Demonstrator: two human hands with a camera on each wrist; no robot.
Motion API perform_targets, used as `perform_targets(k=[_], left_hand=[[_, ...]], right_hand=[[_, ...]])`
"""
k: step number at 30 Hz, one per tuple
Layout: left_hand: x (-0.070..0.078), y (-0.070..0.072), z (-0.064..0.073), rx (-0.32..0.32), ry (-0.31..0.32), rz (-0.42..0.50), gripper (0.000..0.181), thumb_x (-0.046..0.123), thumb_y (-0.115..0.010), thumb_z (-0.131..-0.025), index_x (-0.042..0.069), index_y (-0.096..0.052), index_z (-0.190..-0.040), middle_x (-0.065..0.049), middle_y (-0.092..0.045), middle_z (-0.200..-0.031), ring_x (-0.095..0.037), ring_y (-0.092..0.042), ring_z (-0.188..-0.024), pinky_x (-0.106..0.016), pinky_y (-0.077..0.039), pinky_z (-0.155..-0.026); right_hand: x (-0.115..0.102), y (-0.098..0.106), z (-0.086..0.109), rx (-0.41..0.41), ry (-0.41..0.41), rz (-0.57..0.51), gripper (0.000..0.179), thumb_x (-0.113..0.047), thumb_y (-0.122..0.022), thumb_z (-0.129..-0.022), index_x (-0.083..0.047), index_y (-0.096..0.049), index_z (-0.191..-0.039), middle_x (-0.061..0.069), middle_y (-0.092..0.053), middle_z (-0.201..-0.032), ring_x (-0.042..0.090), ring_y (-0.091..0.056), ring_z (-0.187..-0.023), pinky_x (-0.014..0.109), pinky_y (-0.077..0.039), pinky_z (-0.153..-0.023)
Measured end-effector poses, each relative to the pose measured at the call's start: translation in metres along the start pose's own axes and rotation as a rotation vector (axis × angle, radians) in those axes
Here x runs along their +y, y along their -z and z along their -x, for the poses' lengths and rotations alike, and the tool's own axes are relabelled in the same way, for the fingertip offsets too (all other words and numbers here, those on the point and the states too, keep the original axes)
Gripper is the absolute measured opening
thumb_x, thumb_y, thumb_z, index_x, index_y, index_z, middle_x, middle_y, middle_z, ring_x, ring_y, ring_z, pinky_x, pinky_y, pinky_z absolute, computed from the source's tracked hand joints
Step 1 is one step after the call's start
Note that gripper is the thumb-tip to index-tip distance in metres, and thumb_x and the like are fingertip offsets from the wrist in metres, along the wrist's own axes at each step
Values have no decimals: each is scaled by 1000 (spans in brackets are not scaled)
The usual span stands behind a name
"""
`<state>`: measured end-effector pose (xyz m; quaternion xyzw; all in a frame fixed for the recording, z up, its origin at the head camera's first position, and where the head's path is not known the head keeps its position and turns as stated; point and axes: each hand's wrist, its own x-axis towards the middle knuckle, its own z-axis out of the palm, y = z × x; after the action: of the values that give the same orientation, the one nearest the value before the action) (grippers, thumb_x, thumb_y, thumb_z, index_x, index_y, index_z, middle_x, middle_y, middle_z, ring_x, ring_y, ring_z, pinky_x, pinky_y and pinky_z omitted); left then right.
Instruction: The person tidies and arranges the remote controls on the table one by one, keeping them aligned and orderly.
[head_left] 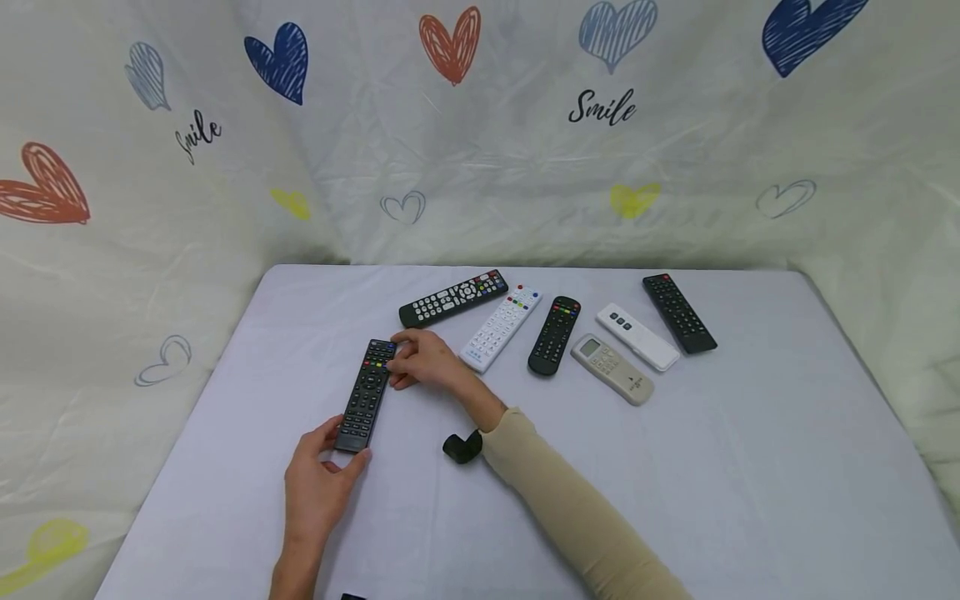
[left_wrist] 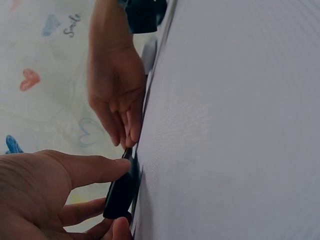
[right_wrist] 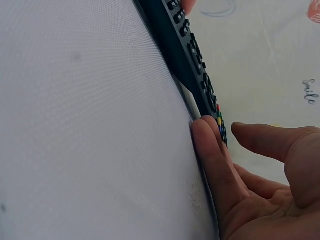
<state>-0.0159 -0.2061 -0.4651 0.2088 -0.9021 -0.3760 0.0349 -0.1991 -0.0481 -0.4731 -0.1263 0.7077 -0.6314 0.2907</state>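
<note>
A slim black remote control with small coloured buttons lies slantwise at the left of the white table. At its near end, my left hand holds it, thumb at one corner and fingers along the opposite side. In the left wrist view, the left thumb rests against the remote's dark body. My right hand is at the far end, fingertips touching the right edge. From the right wrist, its fingers reach fairly straight to the remote's tip, while the thumb stands a little apart.
Behind and right lie a black remote, a white remote, a rounded black remote, a beige remote with a display, a slim white remote and another black remote. A heart-printed curtain borders the table.
</note>
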Motion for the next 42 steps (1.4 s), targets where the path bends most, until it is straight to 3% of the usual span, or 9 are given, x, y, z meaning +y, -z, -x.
perform_targets(k=[14, 24, 33, 42], left_hand=[[-6, 5, -2, 29, 7, -12, 69, 13, -84, -85, 4, -55, -148, -22, -62, -131, -22, -56, -84, -17, -43, -65], [-7, 6, -4, 32, 18, -11, 69, 14, -82, -88, 3, -53, -149, -22, -60, -134, -22, -56, -85, -17, -43, -66], [-6, 6, -7, 26, 25, -7, 69, 14, -81, -89, 3, -51, -151, -21, -58, -134, -22, -55, -85, -17, -42, -66], [-7, 7, -8, 23, 43, -24, 69, 15, -79, -91, 2, -49, -152, -22, -56, -137, -23, -54, -88, -19, -42, -67]], right_hand=[[-3, -12, -4, -15, -6, -12, 55, -2, -66, -99, 0, -47, -151, 24, -74, -110, 36, -79, -86, 37, -65, -77], [-3, -14, -11, -38, -15, -38, 55, -3, -65, -101, 1, -46, -152, 23, -73, -110, 21, -75, -72, 34, -65, -74], [-8, -16, -16, -36, -15, -14, 56, -3, -65, -100, 3, -46, -152, 23, -74, -108, 28, -77, -77, 36, -65, -74], [-14, -19, -17, -53, -31, 48, 58, -6, -66, -101, 1, -44, -154, 24, -74, -110, 23, -73, -75, 35, -65, -71]])
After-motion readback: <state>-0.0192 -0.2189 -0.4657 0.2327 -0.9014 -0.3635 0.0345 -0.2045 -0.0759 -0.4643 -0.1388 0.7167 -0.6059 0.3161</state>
